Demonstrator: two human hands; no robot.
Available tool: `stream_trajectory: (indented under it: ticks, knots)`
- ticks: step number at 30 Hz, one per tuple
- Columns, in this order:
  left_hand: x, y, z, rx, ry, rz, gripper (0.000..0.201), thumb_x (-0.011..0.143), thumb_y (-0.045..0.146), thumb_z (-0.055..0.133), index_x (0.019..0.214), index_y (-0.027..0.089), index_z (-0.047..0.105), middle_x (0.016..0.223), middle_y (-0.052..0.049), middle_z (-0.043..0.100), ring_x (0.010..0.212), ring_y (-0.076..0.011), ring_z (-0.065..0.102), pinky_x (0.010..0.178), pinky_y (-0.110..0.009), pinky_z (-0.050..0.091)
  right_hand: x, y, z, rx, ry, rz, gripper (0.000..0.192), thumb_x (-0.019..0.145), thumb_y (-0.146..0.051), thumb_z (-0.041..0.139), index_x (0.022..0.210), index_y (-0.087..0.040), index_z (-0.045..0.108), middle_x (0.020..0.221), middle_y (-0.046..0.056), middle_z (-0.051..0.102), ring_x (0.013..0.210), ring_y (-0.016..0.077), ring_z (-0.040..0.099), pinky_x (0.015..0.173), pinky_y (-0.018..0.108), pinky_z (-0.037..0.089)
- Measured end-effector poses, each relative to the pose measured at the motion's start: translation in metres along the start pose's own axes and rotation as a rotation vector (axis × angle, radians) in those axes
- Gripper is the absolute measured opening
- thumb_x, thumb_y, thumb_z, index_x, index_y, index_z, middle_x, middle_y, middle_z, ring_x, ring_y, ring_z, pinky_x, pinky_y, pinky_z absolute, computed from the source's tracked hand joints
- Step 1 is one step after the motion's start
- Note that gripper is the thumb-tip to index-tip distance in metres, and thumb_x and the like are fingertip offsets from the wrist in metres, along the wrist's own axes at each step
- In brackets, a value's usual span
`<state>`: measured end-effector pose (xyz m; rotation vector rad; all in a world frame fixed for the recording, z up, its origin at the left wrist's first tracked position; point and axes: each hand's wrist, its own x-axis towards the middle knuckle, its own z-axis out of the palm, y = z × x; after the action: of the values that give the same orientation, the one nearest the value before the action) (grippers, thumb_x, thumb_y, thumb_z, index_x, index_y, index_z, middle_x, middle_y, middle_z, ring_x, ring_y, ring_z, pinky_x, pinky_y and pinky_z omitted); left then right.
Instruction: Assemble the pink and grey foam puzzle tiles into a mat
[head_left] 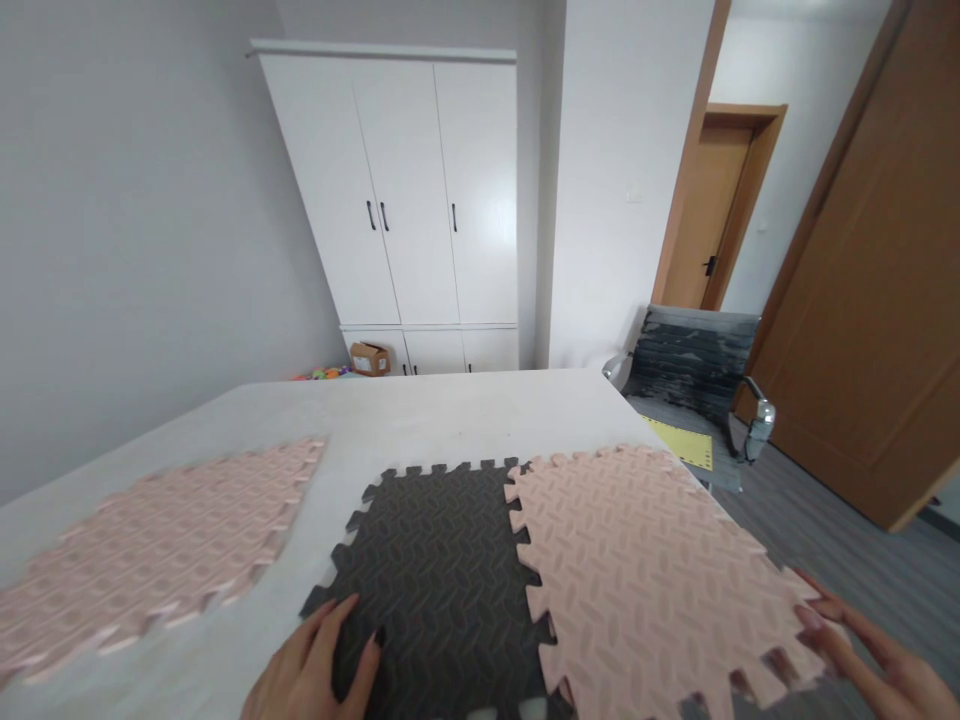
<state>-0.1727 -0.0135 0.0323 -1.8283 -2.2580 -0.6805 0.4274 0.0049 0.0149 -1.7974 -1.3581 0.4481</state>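
A black foam puzzle mat tile (442, 580) lies on the white table in front of me. My left hand (319, 660) rests on its near left edge, fingers apart and lying on the surface. To its right is a pink foam puzzle mat tile (637, 560), whose toothed left edge lies along the black tile's right edge; whether all the teeth are locked together I cannot tell. My right hand (877, 650) pinches the pink tile's near right edge, which reaches the table's side. The near ends of both tiles run toward the bottom of the view.
Another pink foam tile (180, 535) lies separately on the left of the white table (450, 410). Past the table's right edge stands a dark chair (694, 365) with a yellow sheet (682, 443) on its seat. A white cabinet (420, 190) and a cardboard box (370, 359) are behind.
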Motion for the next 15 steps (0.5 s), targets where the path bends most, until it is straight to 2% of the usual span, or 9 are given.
stream_trajectory:
  ticks: [3, 6, 11, 13, 15]
  knots:
    - [0.002, 0.025, 0.01, 0.023, 0.068, 0.113, 0.054, 0.081, 0.053, 0.04, 0.119, 0.018, 0.056, 0.127, -0.01, 0.057, 0.12, -0.0269, 0.049, 0.102, -0.046, 0.039, 0.012, -0.03, -0.004, 0.167, -0.01, 0.075, 0.048, 0.065, -0.063, 0.062, 0.092, -0.023, 0.067, 0.096, 0.007, 0.07, 0.087, 0.026, 0.066, 0.064, 0.027, 0.056]
    - [0.003, 0.037, 0.014, 0.056, 0.076, 0.138, 0.052, 0.082, 0.052, 0.041, 0.119, 0.02, 0.059, 0.129, -0.007, 0.057, 0.123, -0.0253, 0.048, 0.103, -0.046, 0.038, 0.032, -0.057, 0.0, 0.382, -0.045, 0.14, 0.042, 0.068, -0.056, 0.066, 0.095, -0.023, 0.064, 0.083, 0.002, 0.067, 0.079, 0.019, 0.064, 0.057, 0.021, 0.054]
    - [0.001, 0.033, 0.017, 0.129, 0.08, 0.13, 0.051, 0.082, 0.047, 0.037, 0.12, 0.022, 0.06, 0.131, -0.004, 0.056, 0.124, -0.0248, 0.049, 0.103, -0.049, 0.039, 0.101, -0.076, 0.025, 0.869, -0.041, 0.241, 0.013, 0.072, -0.028, 0.066, 0.082, -0.021, 0.062, 0.076, -0.002, 0.063, 0.065, 0.0114, 0.061, 0.06, 0.02, 0.055]
    - [0.0, 0.028, 0.019, 0.155, 0.05, 0.13, 0.052, 0.082, 0.047, 0.037, 0.123, 0.023, 0.058, 0.133, -0.002, 0.054, 0.125, -0.0252, 0.048, 0.103, -0.05, 0.039, 0.133, -0.082, 0.037, 0.961, -0.056, 0.293, 0.005, 0.075, -0.022, 0.062, 0.079, -0.02, 0.059, 0.07, -0.001, 0.062, 0.061, 0.0116, 0.062, 0.059, 0.021, 0.056]
    - [0.0, 0.024, 0.02, 0.169, -0.017, 0.134, 0.053, 0.083, 0.048, 0.036, 0.127, 0.025, 0.054, 0.136, 0.0, 0.05, 0.128, -0.025, 0.045, 0.103, -0.05, 0.039, 0.161, -0.091, 0.05, 1.005, -0.075, 0.28, 0.003, 0.077, -0.019, 0.059, 0.077, -0.019, 0.056, 0.064, -0.001, 0.06, 0.062, 0.0132, 0.063, 0.062, 0.024, 0.057]
